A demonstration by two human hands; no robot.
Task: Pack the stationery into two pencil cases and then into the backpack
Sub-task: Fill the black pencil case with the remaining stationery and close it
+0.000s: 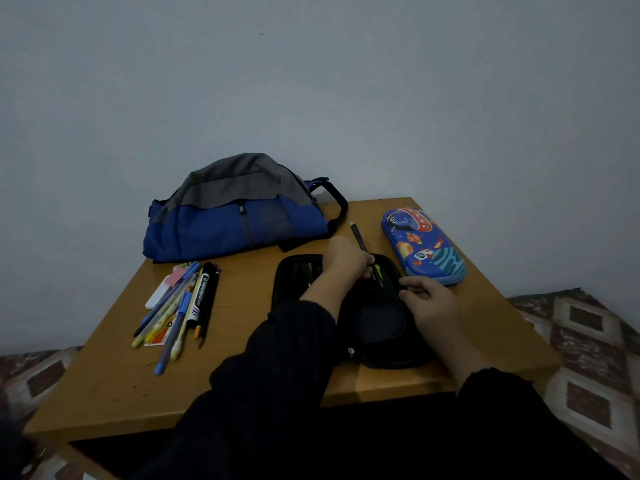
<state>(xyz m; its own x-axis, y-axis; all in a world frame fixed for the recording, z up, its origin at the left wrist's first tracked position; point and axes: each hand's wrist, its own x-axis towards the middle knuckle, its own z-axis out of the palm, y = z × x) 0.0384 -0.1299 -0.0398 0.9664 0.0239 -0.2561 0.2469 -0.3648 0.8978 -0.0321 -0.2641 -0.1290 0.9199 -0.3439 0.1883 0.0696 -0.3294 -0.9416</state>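
Note:
A black pencil case [377, 327] lies open in the middle of the wooden table [114, 382]. My left hand [346, 259] grips a dark pen [360, 242], its lower end inside the case beside a green-marked pen. My right hand [426, 299] pinches the case's right edge. A pile of pens, markers and an eraser [180, 306] lies to the left. A closed blue space-print pencil case [424, 245] sits at the right rear. The blue and grey backpack [239, 213] rests at the back against the wall.
A patterned carpet [585, 341] surrounds the low table on both sides. A plain wall [311, 98] stands right behind the backpack. My dark sleeves cross the table's near edge.

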